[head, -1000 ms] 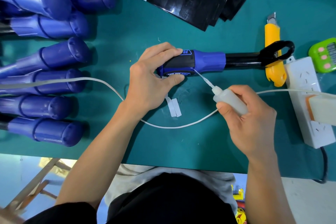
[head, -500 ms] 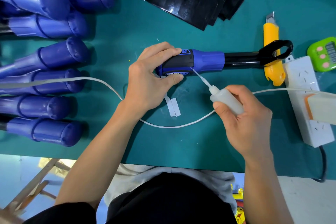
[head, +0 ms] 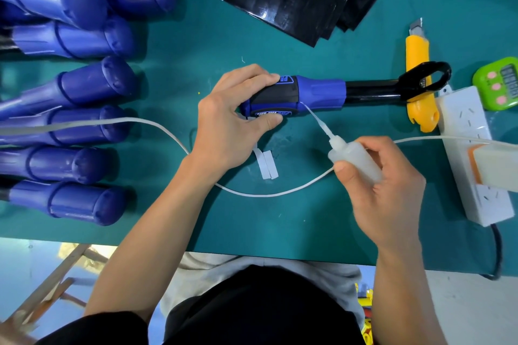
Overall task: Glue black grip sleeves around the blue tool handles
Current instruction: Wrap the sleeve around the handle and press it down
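blue handle [head: 319,92] print unreadable; left hand [head: 224,126] grips it, right hand [head: 392,199] holds glue bottle [head: 353,156].

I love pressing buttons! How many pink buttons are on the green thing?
3. They run in a slanted row on the green timer at the right edge: top button, middle button, bottom button. The picture cuts the timer off, so more may be hidden.

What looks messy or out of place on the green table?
Two small white strips lie loose beside the left hand, and the tool's black ring end rests on top of the yellow knife.
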A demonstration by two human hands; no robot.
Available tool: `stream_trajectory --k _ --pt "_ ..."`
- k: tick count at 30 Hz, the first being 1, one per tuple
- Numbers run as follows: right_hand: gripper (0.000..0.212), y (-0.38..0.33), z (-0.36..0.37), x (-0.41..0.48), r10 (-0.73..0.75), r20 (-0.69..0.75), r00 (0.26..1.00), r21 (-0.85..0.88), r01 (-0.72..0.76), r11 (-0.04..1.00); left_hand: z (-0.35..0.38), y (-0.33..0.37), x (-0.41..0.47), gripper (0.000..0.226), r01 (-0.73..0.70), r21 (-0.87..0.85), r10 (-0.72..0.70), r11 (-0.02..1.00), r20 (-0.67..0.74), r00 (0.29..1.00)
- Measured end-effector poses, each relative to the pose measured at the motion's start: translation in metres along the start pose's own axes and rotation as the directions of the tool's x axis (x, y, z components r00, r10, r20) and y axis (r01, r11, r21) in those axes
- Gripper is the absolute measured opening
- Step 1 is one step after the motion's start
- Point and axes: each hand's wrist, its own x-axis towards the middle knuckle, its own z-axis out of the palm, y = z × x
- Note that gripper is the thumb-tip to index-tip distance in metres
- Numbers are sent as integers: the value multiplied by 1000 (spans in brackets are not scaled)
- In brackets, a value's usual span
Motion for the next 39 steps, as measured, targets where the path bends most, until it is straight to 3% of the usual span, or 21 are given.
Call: stream_trajectory --k 6,8,10,12,14,17,21,23,25,28,29,30,32,35,39 --pt "30 -3 -29 24 -47 -131 990 344 90 935 -1 0 0 55 -7 5 7 1000 -5 1000" --pt "46 -15 -33 45 -143 -145 979 380 189 905 -1 0 0 55 -12 5 12 1000 -4 1000" --pt "49 -29 -30 73 -220 -141 965 366 258 894 -1 0 0 55 -8 4 8 1000 -4 1000" --pt "40 -36 -22 106 -205 -155 966 277 242 930 0 1 -1 55 8 4 -8 1000 -6 1000" --pt "28 -41 -10 137 -131 -115 985 61 139 988 0 1 -1 55 12 5 -12 1000 -11 1000" --pt "32 -40 0 166 29 -61 998 -227 -42 973 0 2 -1 55 8 4 -8 1000 -2 1000" --pt "35 -48 5 175 91 -32 995 -295 -96 951 0 2 0 55 13 1 -13 1000 -6 1000" --pt "48 -51 -1 171 100 -45 994 -296 -109 949 0 1 0 55 7 7 -7 1000 -12 1000" --pt "62 -48 -15 158 92 -170 981 -238 -131 962 0 2 0 55 7 5 -7 1000 -3 1000" --pt "51 -56 -20 128 58 -539 840 -138 -156 978 -2 0 1 55 3 12 -3 1000 -1 1000" --pt "45 -58 -19 122 44 -555 831 -129 -138 982 -2 0 1 55 6 12 -6 1000 -4 1000" --pt "38 -59 -14 120 21 -447 894 -131 -89 987 -1 1 1 55 11 13 -11 1000 -7 1000" --pt "30 -66 3 120 14 -47 999 -157 -21 987 -2 2 1 55 14 26 -14 1000 -7 1000" --pt "21 -71 24 126 -103 318 942 -149 157 976 -2 1 2 55 2 41 -2 999 10 1000" --pt "20 -68 28 136 -101 457 883 -37 132 991 -1 2 0 56 5 40 -5 999 14 1000"
